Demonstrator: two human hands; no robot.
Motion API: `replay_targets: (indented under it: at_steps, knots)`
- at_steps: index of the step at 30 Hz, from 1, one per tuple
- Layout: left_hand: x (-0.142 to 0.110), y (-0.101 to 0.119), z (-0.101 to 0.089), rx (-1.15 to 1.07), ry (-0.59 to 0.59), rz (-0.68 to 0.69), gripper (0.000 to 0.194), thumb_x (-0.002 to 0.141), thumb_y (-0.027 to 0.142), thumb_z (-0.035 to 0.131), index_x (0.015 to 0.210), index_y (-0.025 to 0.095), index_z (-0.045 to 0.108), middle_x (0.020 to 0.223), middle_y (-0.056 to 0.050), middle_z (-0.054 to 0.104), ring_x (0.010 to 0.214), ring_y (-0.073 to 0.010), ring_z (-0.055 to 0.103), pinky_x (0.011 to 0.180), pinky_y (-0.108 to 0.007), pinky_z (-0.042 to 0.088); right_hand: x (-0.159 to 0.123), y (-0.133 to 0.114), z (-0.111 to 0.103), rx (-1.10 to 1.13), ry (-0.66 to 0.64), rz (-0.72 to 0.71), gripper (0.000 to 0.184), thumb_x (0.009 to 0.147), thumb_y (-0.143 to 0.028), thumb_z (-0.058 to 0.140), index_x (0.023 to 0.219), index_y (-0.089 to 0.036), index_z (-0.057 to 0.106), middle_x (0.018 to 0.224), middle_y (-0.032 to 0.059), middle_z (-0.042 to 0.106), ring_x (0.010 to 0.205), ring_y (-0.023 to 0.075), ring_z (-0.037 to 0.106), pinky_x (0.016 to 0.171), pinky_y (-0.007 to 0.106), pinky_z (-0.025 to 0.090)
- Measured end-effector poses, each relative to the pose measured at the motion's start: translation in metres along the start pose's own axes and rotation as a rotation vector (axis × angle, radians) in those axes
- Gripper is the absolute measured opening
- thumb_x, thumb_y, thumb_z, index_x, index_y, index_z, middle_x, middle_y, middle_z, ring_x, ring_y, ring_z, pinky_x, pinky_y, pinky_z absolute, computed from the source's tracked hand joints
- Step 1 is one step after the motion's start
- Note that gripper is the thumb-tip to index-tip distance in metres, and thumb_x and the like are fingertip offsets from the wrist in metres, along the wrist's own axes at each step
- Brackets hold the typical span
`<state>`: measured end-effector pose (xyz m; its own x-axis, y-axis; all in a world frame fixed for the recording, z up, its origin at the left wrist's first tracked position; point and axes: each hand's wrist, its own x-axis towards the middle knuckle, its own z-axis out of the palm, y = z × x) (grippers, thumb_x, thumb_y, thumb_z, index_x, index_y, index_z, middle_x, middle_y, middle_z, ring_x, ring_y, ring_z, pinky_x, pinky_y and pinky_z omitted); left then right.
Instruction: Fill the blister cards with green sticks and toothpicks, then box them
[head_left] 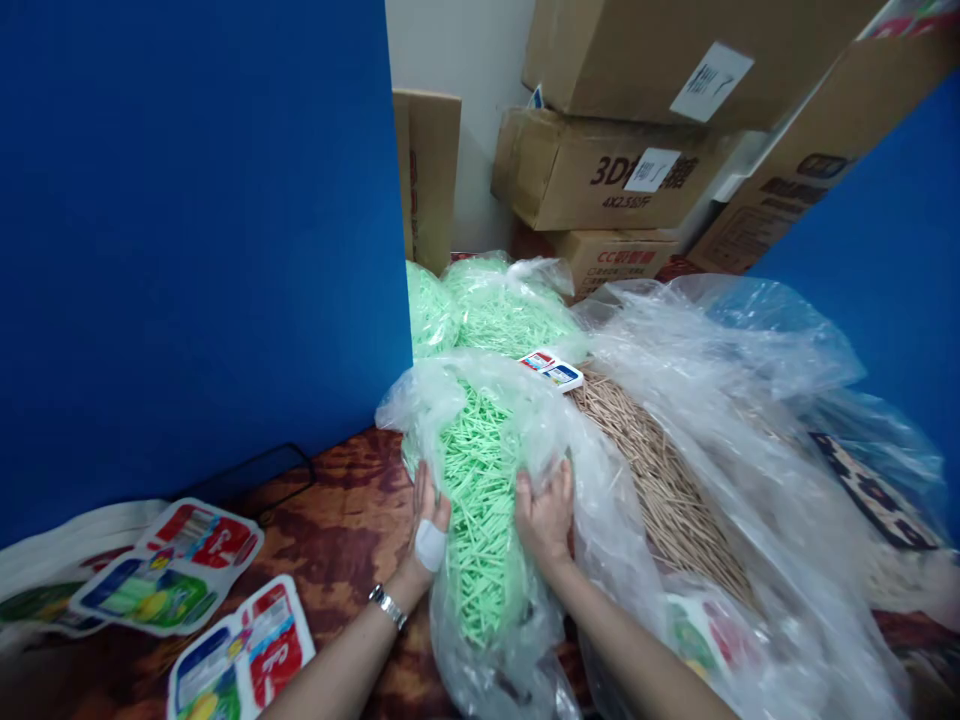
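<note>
A clear plastic bag full of thin light-green sticks (480, 500) lies open in front of me, its mouth spread so the sticks show in a long heap. My left hand (429, 525), with a white patch near the thumb and a metal watch on the wrist, holds the bag's left side. On the opposite side my right hand (545, 512) grips the plastic, thumb toward the sticks and fingers partly hidden behind its edge. A small red, white and blue printed package (552, 370) rests by the far end of the bag.
More bags of green sticks (510, 315) stand behind. To the right lies a large clear bag with brown sticks (667, 480). Printed packages (244, 650) lie at lower left on the brown patterned surface. Cardboard boxes (555, 175) are stacked at the back; a blue panel (195, 220) borders the left.
</note>
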<state>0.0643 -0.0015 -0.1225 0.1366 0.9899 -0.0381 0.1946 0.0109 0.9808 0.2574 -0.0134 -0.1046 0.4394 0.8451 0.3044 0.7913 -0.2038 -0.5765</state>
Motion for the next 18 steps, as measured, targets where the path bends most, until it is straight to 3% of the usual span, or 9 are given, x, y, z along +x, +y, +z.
replay_targets:
  at_steps: [4, 8, 10, 11, 13, 15, 16, 18]
  knots:
    - [0.014, 0.002, -0.002, -0.006, -0.026, 0.003, 0.073, 0.089, 0.053, 0.042, 0.148, 0.016, 0.020, 0.159, -0.007, 0.010, 0.144, -0.0221, 0.004, 0.119, -0.037, 0.003, 0.009, -0.003, -0.006, 0.037, -0.025, -0.002, 0.065, 0.092, -0.045, 0.030, 0.140, -0.002, 0.034, 0.146, 0.0228, 0.033, 0.140, 0.0351, 0.013, 0.110, 0.057, 0.022]
    - [0.008, 0.009, -0.027, -0.039, 0.003, 0.003, 0.073, 0.088, 0.054, 0.040, 0.148, 0.017, 0.018, 0.157, -0.010, 0.020, 0.143, -0.0255, 0.018, 0.117, -0.043, 0.017, 0.014, 0.016, -0.054, 0.170, -0.192, 0.028, 0.055, 0.093, -0.042, 0.030, 0.134, -0.009, 0.045, 0.132, 0.0195, 0.052, 0.130, 0.0307, 0.039, 0.105, 0.051, 0.035]
    - [-0.002, 0.015, -0.034, -0.034, 0.021, 0.012, 0.079, 0.085, 0.053, 0.048, 0.148, 0.018, 0.016, 0.157, -0.010, 0.018, 0.143, -0.0259, 0.017, 0.118, -0.043, 0.015, 0.010, 0.013, -0.082, 0.131, -0.095, 0.031, 0.059, 0.091, -0.041, 0.038, 0.141, -0.010, 0.033, 0.136, 0.0199, 0.048, 0.129, 0.0312, 0.042, 0.103, 0.052, 0.037]
    - [-0.008, 0.017, -0.035, -0.020, 0.019, 0.009, 0.083, 0.083, 0.052, 0.054, 0.149, 0.019, 0.016, 0.157, -0.009, 0.018, 0.143, -0.0264, 0.016, 0.118, -0.043, 0.014, 0.006, 0.007, -0.093, 0.079, -0.001, -0.023, 0.066, 0.090, -0.040, 0.041, 0.146, -0.010, 0.023, 0.143, 0.0209, 0.039, 0.133, 0.0321, 0.036, 0.104, 0.053, 0.035]
    - [-0.018, 0.020, -0.032, -0.001, 0.025, -0.015, 0.089, 0.079, 0.049, 0.062, 0.149, 0.023, 0.014, 0.158, -0.006, 0.016, 0.144, -0.0274, 0.013, 0.118, -0.043, 0.013, -0.003, -0.013, -0.103, -0.023, 0.092, -0.290, 0.074, 0.090, -0.035, 0.045, 0.149, -0.012, 0.007, 0.151, 0.0194, 0.024, 0.139, 0.0316, 0.023, 0.108, 0.054, 0.028]
    - [-0.024, 0.019, -0.028, -0.010, 0.049, -0.048, 0.088, 0.082, 0.049, 0.058, 0.150, 0.027, 0.006, 0.159, -0.003, 0.011, 0.144, -0.0262, 0.010, 0.118, -0.042, 0.014, -0.010, -0.035, -0.096, -0.103, -0.110, -0.673, 0.074, 0.091, -0.035, 0.048, 0.150, -0.017, 0.008, 0.152, 0.0162, 0.025, 0.141, 0.0306, 0.020, 0.110, 0.053, 0.025]
    - [-0.024, 0.016, -0.026, -0.024, 0.059, -0.059, 0.083, 0.086, 0.049, 0.052, 0.150, 0.027, 0.003, 0.159, -0.001, 0.008, 0.144, -0.0245, 0.009, 0.119, -0.041, 0.014, -0.012, -0.046, -0.087, -0.150, -0.232, -0.767, 0.076, 0.089, -0.042, 0.051, 0.150, -0.016, 0.012, 0.152, 0.0170, 0.026, 0.141, 0.0325, 0.018, 0.111, 0.053, 0.023]
    - [-0.024, 0.009, -0.025, -0.046, 0.052, -0.059, 0.070, 0.092, 0.049, 0.037, 0.150, 0.027, 0.004, 0.159, 0.001, 0.006, 0.144, -0.0208, 0.009, 0.119, -0.036, 0.014, -0.016, -0.062, -0.062, -0.220, -0.404, -0.819, 0.087, 0.083, -0.058, 0.054, 0.148, -0.012, 0.019, 0.152, 0.0209, 0.023, 0.141, 0.0375, 0.013, 0.110, 0.057, 0.019]
